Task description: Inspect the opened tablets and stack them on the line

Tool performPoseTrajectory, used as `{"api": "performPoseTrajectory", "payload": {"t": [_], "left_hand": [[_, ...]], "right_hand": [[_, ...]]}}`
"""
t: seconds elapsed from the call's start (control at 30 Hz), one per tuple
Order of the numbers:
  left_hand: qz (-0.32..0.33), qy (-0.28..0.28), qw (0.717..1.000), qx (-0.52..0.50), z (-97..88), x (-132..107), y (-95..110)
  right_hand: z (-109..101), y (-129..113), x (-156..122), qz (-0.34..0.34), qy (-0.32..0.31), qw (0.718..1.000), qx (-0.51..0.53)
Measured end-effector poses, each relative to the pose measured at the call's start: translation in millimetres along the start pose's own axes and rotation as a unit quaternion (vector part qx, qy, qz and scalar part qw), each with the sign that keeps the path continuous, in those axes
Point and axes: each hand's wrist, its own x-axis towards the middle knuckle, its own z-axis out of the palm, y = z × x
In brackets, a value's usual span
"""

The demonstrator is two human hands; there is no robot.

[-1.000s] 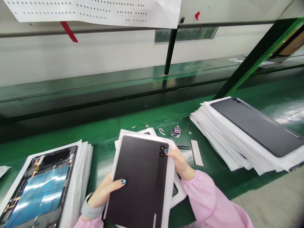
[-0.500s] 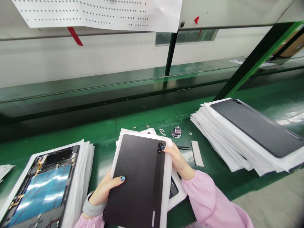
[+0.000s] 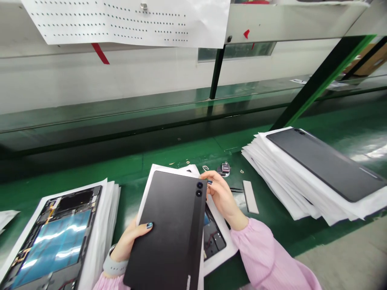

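A dark grey tablet back cover (image 3: 169, 225) with two camera rings lies on a white foam sheet (image 3: 147, 193), tilted up in front of me. My left hand (image 3: 133, 237) grips its left edge, thumb on top and fingers hidden beneath. At the upper right corner, beside the camera rings, my right hand (image 3: 222, 195) has its fingers closed against the edge; how much of cover or sheet they pinch is partly hidden. Underneath, an opened tablet (image 3: 215, 237) with bare inner parts shows on another white sheet.
To the left, an opened tablet with a blue panel (image 3: 57, 241) tops a stack of white sheets. Another back cover (image 3: 323, 161) lies on the stack at right. A pale bar (image 3: 250, 197), dark tweezers (image 3: 236, 190) and a small metal counter (image 3: 224, 169) are on the green bench.
My right thumb has moved off the camera rings to the corner edge. The cover has shifted slightly left and down, exposing more of the opened tablet below.
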Motion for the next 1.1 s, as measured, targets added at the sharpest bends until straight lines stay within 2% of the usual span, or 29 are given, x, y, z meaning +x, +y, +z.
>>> {"api": "performPoseTrajectory", "payload": {"t": [0.1, 0.3, 0.57, 0.73, 1.1], "left_hand": [[-0.002, -0.03, 0.999, 0.011, -5.8, -1, -2], [-0.018, -0.031, 0.999, 0.019, -12.2, 0, -5], [-0.036, 0.006, 0.999, -0.007, -8.1, -6, -4], [-0.068, 0.024, 0.997, 0.005, -12.3, -8, -4], [-0.102, 0.054, 0.991, 0.062, -27.4, -10, -8]], "right_hand": [[0, -4, -3, 0.03, -0.054, 0.997, 0.041], [-1, -8, -6, 0.053, -0.112, 0.989, 0.081], [-2, -6, -9, 0.05, -0.13, 0.985, 0.098], [-2, -8, -11, 0.043, -0.154, 0.981, 0.113], [-2, -9, -14, 0.043, -0.151, 0.981, 0.114]]}}
